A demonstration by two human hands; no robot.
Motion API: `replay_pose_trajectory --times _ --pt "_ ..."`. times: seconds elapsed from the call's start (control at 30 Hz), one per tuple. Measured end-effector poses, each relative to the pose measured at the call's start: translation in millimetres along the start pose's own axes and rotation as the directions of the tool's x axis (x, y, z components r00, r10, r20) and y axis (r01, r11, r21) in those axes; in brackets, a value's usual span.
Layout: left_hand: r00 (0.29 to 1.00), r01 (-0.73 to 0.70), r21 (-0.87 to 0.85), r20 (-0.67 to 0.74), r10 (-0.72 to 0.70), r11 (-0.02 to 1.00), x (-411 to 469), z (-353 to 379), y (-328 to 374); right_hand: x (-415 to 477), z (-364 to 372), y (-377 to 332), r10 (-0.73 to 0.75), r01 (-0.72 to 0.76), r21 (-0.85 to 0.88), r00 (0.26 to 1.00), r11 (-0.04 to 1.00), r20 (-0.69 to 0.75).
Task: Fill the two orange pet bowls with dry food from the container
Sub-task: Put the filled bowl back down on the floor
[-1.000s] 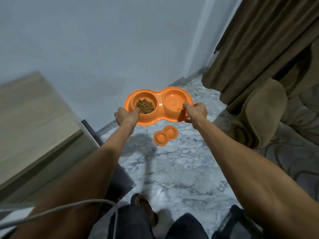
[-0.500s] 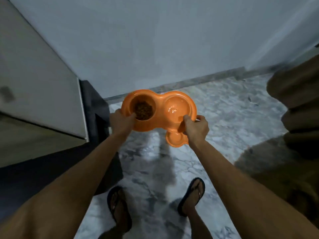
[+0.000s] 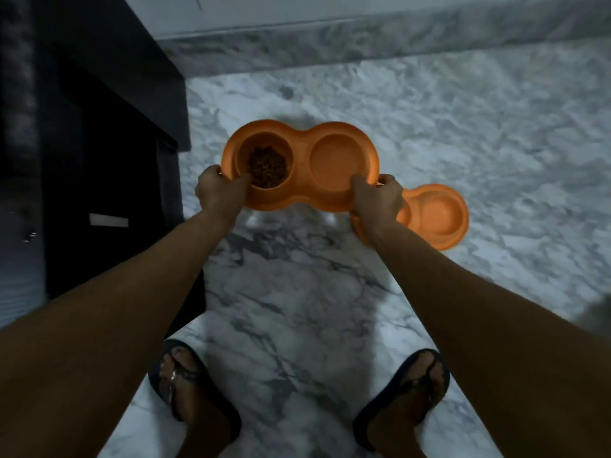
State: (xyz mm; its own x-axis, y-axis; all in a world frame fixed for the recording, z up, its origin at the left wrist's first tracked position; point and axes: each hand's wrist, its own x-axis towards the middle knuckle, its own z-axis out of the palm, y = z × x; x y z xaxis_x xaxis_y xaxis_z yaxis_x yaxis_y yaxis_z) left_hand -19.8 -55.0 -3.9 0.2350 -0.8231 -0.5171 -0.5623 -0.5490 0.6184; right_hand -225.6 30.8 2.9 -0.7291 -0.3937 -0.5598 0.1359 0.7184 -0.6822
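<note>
An orange double pet bowl [image 3: 302, 193] hangs level above the marble floor, held at its near rim by both hands. My left hand [image 3: 218, 190] grips the left end, thumb inside the left cup, which holds brown dry food [image 3: 267, 166]. My right hand [image 3: 377, 198] grips the right end, thumb in the right cup, which has no food in it. A second orange double bowl [image 3: 436, 216] lies on the floor to the right, partly hidden behind my right hand. No food container is in view.
A dark cabinet [image 3: 99, 133] stands on the left, close to the held bowl. A marble skirting [image 3: 363, 44] runs along the wall at the far side. My two feet in dark sandals [image 3: 195, 391] stand on the marble floor [image 3: 297, 309] below.
The view has tilted further down and closer to the floor. The held bowl has come lower, and the second bowl now shows to its right instead of beneath it.
</note>
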Motion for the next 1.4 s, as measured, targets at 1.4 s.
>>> replay_pose_trajectory --times 1.4 --pt "0.99 -0.016 -0.018 -0.141 0.013 1.0 -44 145 -16 99 -66 62 0.028 -0.036 -0.238 0.999 0.97 -0.039"
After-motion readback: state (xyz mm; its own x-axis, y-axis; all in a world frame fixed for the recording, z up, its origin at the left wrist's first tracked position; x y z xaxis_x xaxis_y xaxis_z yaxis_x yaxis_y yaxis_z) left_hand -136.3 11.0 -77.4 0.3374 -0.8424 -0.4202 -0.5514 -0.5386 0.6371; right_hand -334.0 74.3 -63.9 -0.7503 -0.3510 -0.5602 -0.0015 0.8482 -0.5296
